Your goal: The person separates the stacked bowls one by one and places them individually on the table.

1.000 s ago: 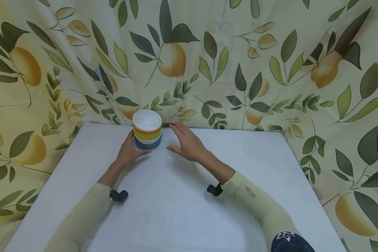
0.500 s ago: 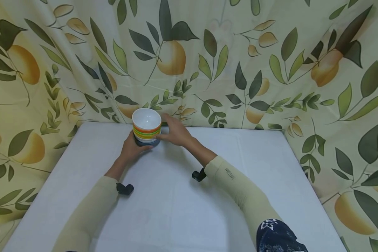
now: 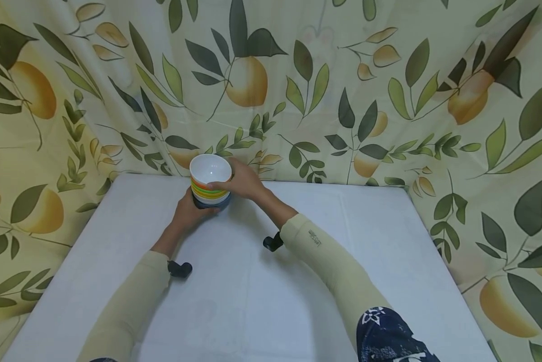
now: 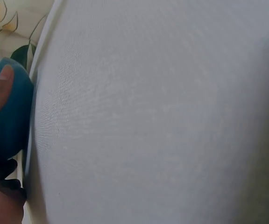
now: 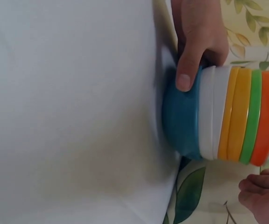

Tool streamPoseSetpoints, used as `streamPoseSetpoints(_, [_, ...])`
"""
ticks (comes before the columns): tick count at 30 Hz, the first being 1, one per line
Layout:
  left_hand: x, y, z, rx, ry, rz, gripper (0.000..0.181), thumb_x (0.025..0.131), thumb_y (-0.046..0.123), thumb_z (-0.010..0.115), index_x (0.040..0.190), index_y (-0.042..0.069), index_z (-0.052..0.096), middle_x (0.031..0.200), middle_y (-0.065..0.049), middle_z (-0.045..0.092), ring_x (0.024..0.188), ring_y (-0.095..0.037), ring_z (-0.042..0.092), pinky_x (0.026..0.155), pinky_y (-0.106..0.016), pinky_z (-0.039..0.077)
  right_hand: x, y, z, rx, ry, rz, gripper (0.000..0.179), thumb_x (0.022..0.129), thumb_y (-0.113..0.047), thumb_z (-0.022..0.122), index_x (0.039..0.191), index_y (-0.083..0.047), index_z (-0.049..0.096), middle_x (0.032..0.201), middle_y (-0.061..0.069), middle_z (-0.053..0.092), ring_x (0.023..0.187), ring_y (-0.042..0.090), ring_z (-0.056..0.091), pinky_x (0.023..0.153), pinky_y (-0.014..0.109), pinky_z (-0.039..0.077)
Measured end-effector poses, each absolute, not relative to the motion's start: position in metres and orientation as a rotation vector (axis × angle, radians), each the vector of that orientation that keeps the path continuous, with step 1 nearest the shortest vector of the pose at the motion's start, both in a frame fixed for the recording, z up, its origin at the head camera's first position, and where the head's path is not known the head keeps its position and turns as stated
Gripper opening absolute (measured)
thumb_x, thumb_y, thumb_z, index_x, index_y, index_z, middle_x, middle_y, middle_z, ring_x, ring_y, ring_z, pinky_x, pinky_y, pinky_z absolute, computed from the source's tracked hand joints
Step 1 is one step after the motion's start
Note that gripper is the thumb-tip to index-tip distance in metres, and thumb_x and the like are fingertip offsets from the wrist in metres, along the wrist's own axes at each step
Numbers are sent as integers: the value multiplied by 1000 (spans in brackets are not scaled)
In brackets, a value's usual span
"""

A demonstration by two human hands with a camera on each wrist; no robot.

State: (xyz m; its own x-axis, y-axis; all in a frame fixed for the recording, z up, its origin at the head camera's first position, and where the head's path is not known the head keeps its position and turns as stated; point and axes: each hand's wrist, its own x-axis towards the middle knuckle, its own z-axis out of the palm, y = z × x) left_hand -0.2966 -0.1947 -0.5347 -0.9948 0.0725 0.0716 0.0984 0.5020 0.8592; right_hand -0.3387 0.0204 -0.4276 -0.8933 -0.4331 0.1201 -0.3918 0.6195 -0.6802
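Observation:
A stack of nested bowls stands at the table's far edge, left of centre in the head view. The blue bowl (image 5: 181,116) is at the bottom, with white, yellow and green ones above it. On top sits an orange bowl (image 5: 266,119), white inside. My left hand (image 3: 190,211) grips the blue bowl low on its left, thumb across its near side. From the right, my right hand (image 3: 241,179) holds the orange bowl near its rim. Its thumb crosses the near side in the head view, while its other fingers are mostly hidden behind the stack.
A white cloth covers the table (image 3: 252,301). Directly behind its far edge hangs a curtain (image 3: 307,125) printed with fruit and leaves, close to the stack. Small black cameras (image 3: 180,270) are worn on both wrists.
My right hand has moved left from beside the stack onto the orange bowl, its thumb now across the near side. My left hand stays at the blue bowl, and its forearm has shifted slightly right.

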Motion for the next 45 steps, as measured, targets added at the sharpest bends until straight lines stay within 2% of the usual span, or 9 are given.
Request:
streamPoseSetpoints(5, [-297, -195, -533, -187, -2685, -1558, 108, 81, 31, 95, 163, 11, 26, 152, -16, 49, 143, -36, 44, 122, -55, 32, -339, 13, -426, -682, 2745, -1212, 90, 81, -59, 85, 151, -13, 53, 136, 3, 65, 118, 19, 63, 94, 39, 58])
streamPoseSetpoints(14, [-297, -197, -534, -186, -2715, -1528, 110, 82, 39, 93, 164, 12, 24, 153, -16, 48, 144, -37, 43, 122, -56, 32, -340, 8, -423, -651, 2739, -1235, 89, 80, -55, 87, 150, -9, 54, 135, 7, 67, 117, 22, 64, 93, 39, 58])
streamPoseSetpoints(22, [-299, -198, -533, -172, -2715, -1524, 108, 82, 44, 92, 163, 14, 28, 152, -14, 49, 144, -35, 44, 123, -55, 31, -338, 7, -420, -607, 2744, -1219, 92, 82, -54, 86, 151, -6, 50, 136, 10, 64, 117, 23, 63, 92, 39, 58])
streamPoseSetpoints(30, [-295, -198, -531, -139, -2729, -1532, 108, 83, 44, 91, 163, 12, 27, 155, -16, 48, 146, -35, 42, 124, -55, 30, -338, 5, -420, -610, 2785, -1252, 86, 79, -49, 91, 144, -5, 56, 128, 10, 68, 111, 23, 66, 89, 37, 59])
streamPoseSetpoints(37, [-294, -196, -535, -134, -2741, -1515, 108, 83, 45, 91, 164, 12, 27, 156, -16, 47, 146, -36, 42, 123, -56, 31, -331, 4, -415, -572, 2809, -1278, 96, 80, -47, 92, 153, -5, 47, 136, 11, 65, 117, 24, 64, 93, 39, 59])
streamPoseSetpoints(45, [-294, -196, -532, -113, -2738, -1515, 105, 82, 45, 91, 162, 14, 29, 153, -14, 49, 143, -35, 45, 121, -57, 34, -322, 3, -405, -616, 2837, -1353, 92, 78, -47, 92, 148, -5, 51, 135, 9, 65, 117, 23, 64, 92, 35, 58])
